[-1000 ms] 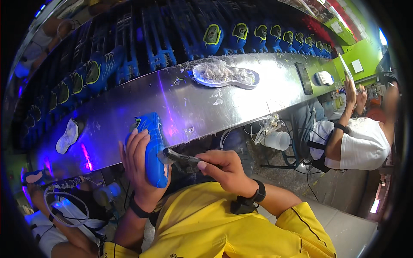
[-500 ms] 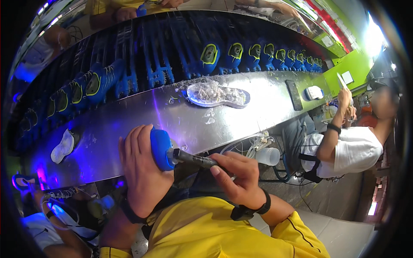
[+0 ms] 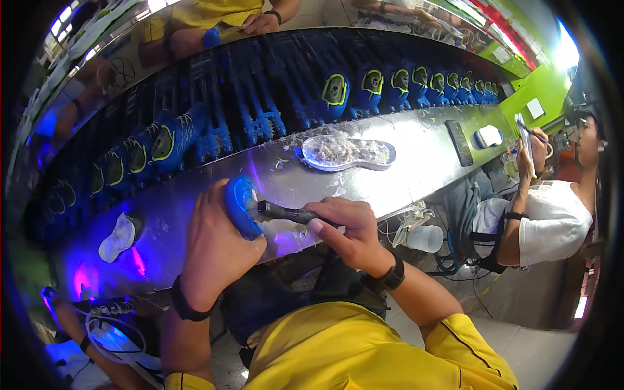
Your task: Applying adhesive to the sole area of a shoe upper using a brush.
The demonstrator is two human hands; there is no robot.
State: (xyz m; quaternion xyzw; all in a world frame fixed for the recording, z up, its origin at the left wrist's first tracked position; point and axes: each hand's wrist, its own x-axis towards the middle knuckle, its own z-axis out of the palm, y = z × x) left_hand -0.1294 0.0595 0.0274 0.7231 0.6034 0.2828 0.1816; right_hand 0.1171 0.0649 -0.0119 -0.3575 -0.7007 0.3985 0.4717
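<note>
My left hand (image 3: pixel 218 244) is wrapped round a blue rounded piece (image 3: pixel 241 201) that looks like a shoe sole seen end-on. It is held tilted above the near edge of the metal table. The hand hides its far side. In my right hand (image 3: pixel 351 234) is a brush (image 3: pixel 286 212) with a dark handle, gripped between thumb and fingers. Its pale bristles touch the inner side of the blue piece. Past my hands, a sole-shaped tray (image 3: pixel 383 156) heaped with whitish scraps lies on the table.
Blue shoes (image 3: pixel 335 91) line a dark slatted rack (image 3: pixel 260 97) behind the metal table (image 3: pixel 286 175). A pale sole-shaped piece (image 3: pixel 117 239) lies at left; a dark flat bar (image 3: pixel 459 143) and white block (image 3: pixel 489 136) at right. People sit on both sides, including one in white (image 3: pixel 552 218).
The view has shifted, so the table and shoes sit farther right. The blue piece has tilted, with the brush still against it. The person at right has raised their head.
</note>
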